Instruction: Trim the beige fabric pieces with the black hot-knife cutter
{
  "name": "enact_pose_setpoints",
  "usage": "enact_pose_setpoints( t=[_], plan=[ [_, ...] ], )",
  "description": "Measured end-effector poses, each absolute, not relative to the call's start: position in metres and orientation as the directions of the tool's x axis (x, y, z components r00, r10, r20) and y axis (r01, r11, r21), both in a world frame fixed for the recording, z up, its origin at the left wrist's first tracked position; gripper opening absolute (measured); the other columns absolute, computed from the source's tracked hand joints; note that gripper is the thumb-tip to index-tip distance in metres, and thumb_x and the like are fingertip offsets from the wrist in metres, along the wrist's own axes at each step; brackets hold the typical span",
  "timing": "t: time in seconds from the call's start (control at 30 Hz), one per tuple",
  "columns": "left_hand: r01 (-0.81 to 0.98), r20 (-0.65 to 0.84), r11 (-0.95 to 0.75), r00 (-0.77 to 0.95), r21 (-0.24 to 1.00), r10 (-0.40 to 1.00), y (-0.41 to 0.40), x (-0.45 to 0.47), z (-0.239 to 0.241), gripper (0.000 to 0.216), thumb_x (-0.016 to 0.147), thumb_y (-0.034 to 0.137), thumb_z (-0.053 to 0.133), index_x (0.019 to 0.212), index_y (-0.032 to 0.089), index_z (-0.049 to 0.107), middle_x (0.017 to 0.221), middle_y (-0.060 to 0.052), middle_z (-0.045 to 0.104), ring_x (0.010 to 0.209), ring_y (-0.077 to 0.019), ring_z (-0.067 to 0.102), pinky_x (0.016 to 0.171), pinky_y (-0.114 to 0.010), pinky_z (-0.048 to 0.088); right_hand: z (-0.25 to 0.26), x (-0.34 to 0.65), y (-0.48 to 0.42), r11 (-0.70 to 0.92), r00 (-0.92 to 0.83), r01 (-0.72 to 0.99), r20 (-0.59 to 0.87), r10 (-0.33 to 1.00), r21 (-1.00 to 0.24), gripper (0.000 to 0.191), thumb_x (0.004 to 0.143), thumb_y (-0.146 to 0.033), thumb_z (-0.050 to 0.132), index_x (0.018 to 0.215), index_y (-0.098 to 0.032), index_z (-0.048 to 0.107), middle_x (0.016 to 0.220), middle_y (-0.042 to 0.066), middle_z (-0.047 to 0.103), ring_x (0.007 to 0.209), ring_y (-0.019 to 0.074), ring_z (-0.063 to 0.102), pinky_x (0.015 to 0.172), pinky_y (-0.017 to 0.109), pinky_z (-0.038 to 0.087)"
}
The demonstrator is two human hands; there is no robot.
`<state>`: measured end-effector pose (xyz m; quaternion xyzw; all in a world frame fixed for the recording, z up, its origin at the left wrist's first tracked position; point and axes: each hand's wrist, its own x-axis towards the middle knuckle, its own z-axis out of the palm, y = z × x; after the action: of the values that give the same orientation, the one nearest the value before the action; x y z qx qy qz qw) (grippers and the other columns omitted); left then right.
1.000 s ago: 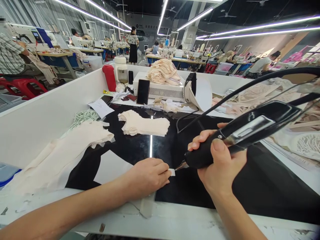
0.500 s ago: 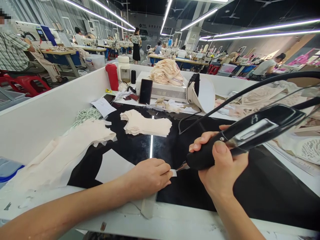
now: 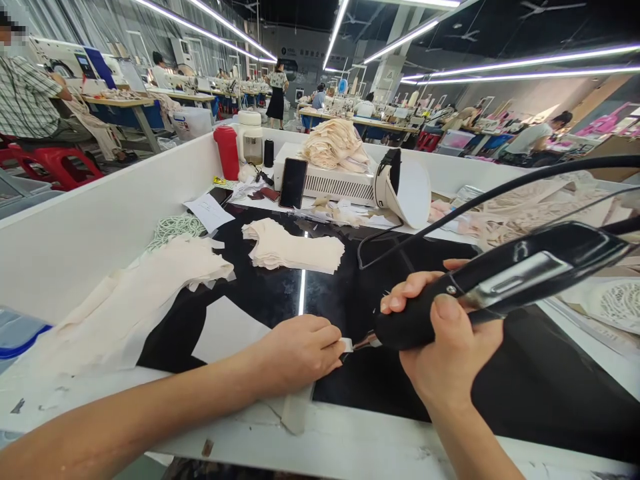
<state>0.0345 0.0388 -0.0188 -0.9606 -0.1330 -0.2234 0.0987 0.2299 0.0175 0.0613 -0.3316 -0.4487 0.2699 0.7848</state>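
My right hand [image 3: 445,333] is wrapped around a black corded hand tool [image 3: 500,287] with a silver panel and a narrow metal tip. That tip points left and meets, or nearly meets, a small white tab [image 3: 346,345] sticking out from under the fingers of my left hand [image 3: 305,350]. The left fingers are bent and pressed together over the tab on the black work surface [image 3: 360,380]. Behind my left forearm lies a white sheet [image 3: 227,327]; whether the tab belongs to it is hidden. Farther back sits a stack of cream fabric pieces [image 3: 295,247].
More cream fabric [image 3: 130,300] is piled at left beside pale green cord [image 3: 175,230]. At the back stand a phone [image 3: 293,183], a red bottle [image 3: 227,153] and a vented white box [image 3: 340,185] topped with fabric. The tool's black cable [image 3: 480,197] arcs across the right side.
The tool and my right hand have shifted slightly right and down, with the tip still by the white tab. My left hand stays almost in place. The view has moved a little.
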Motion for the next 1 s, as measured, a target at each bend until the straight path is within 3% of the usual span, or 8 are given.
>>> enact_pose_setpoints(
  t=[0.47, 0.67, 0.83, 1.0],
  plan=[
    [0.303, 0.466, -0.944, 0.859, -0.128, 0.213, 0.04, 0.035, -0.02, 0.014, 0.117, 0.024, 0.069, 0.108, 0.013, 0.072, 0.1, -0.004, 0.066, 0.095, -0.0204, 0.067, 0.086, -0.036, 0.059, 0.061, 0.228, 0.03, 0.637, 0.496, -0.128, 0.507, 0.705, -0.761, 0.05, 0.082, -0.044, 0.099, 0.114, -0.028, 0.065, 0.079, -0.007, 0.072, 0.055, 0.0154, 0.068, 0.054, 0.03, 0.061],
    [0.274, 0.407, -0.947, 0.894, -0.166, 0.187, 0.04, 0.032, -0.011, 0.016, 0.117, 0.026, 0.071, 0.105, 0.016, 0.073, 0.103, -0.005, 0.07, 0.104, -0.0213, 0.068, 0.096, -0.036, 0.059, 0.059, 0.228, 0.028, 0.63, 0.492, -0.095, 0.514, 0.702, -0.77, 0.05, 0.082, -0.046, 0.099, 0.116, -0.029, 0.065, 0.079, -0.008, 0.072, 0.055, 0.0155, 0.067, 0.055, 0.032, 0.061],
    [0.298, 0.375, -0.948, 0.896, -0.108, 0.239, 0.036, 0.025, -0.003, 0.014, 0.116, 0.023, 0.07, 0.105, 0.016, 0.072, 0.101, -0.005, 0.069, 0.096, -0.0216, 0.067, 0.088, -0.037, 0.059, 0.059, 0.229, 0.027, 0.641, 0.492, -0.074, 0.531, 0.689, -0.764, 0.054, 0.082, -0.049, 0.1, 0.116, -0.028, 0.064, 0.08, -0.007, 0.07, 0.055, 0.0147, 0.067, 0.054, 0.031, 0.061],
    [0.323, 0.389, -0.945, 0.877, -0.047, 0.281, 0.028, 0.014, 0.002, 0.01, 0.116, 0.015, 0.065, 0.109, 0.014, 0.072, 0.102, -0.006, 0.07, 0.098, -0.0217, 0.069, 0.092, -0.037, 0.06, 0.06, 0.23, 0.024, 0.651, 0.479, -0.084, 0.543, 0.69, -0.754, 0.05, 0.084, -0.045, 0.099, 0.117, -0.028, 0.065, 0.079, -0.007, 0.072, 0.056, 0.0149, 0.067, 0.055, 0.03, 0.062]
  ],
)
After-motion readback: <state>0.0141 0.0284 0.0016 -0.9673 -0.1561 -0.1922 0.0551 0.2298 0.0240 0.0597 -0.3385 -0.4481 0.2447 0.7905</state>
